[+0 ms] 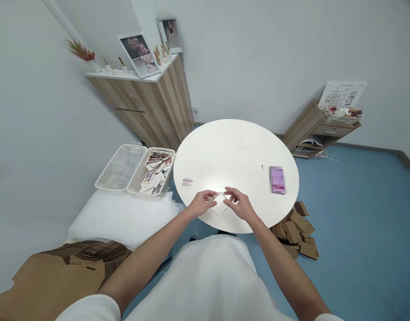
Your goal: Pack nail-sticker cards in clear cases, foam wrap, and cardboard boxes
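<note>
My left hand [202, 203] and my right hand [238, 203] meet over the near edge of a round white table [234, 151]. Both pinch a small clear plastic pouch [219, 201] between their fingertips, one hand at each side. A small set of pinkish nail tips [187, 182] lies on the table to the left of my left hand. A purple card-like item [277, 179], blurred, lies to the right of my right hand.
Two white lattice baskets sit left of the table: one [119, 167] looks nearly bare, the other [155, 171] holds several small packets. White foam sheets [121, 218] and brown cardboard [54, 276] lie lower left. Folded brown boxes [296, 229] lie on the blue floor. Wooden cabinets stand behind.
</note>
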{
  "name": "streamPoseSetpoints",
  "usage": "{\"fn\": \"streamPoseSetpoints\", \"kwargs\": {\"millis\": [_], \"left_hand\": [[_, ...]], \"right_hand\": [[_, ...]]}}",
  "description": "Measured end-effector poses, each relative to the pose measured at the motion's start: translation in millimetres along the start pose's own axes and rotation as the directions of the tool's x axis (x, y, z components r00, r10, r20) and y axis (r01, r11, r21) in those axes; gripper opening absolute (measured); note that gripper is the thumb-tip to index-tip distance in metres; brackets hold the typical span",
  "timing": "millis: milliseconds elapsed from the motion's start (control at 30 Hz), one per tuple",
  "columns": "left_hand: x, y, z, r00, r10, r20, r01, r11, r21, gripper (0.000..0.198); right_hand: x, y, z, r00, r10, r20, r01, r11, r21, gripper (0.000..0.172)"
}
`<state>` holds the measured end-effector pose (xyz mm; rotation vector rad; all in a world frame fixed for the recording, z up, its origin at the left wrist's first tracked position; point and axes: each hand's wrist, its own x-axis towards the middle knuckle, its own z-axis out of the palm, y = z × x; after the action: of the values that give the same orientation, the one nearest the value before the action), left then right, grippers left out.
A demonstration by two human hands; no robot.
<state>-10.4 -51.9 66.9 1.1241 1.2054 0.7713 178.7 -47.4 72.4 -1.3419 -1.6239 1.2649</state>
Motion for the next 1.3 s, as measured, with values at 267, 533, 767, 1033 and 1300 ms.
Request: {"fn": "streamPoseSetpoints", "kwargs": {"millis": [267,533,767,1033,1300], "left_hand": [[27,-9,39.0,0.987,-0.022,-0.162,-0.011,0.980,-0.197,0.058],[34,-24,66.8,0.969,-0.134,-0.207,0.072,0.957,-0.281,0.033],[50,-15,55.6,0.988,-0.092,-0.122,0.059,0.966,-0.251,0.031],[57,-4,43.3,0.994,-0.107,0.006,0.106,0.973,-0.204,0.031],[51,-15,42.8,0.997,0.006,0.072,0.001,0.995,-0.096,0.032]], "right_hand": [[18,31,-32,0.970,0.241,0.025,-0.235,0.907,0.349,0.032],[3,48,-34,0.910,0.414,0.009,-0.322,0.695,0.643,0.028],[0,47,-41,0.906,0.422,0.041,-0.377,0.759,0.531,0.028],[-2,40,-54,0.996,0.054,-0.071,-0.055,0.998,-0.009,0.053],[-7,33,-64,0.981,-0.185,0.060,0.194,0.906,-0.376,0.035]]}}
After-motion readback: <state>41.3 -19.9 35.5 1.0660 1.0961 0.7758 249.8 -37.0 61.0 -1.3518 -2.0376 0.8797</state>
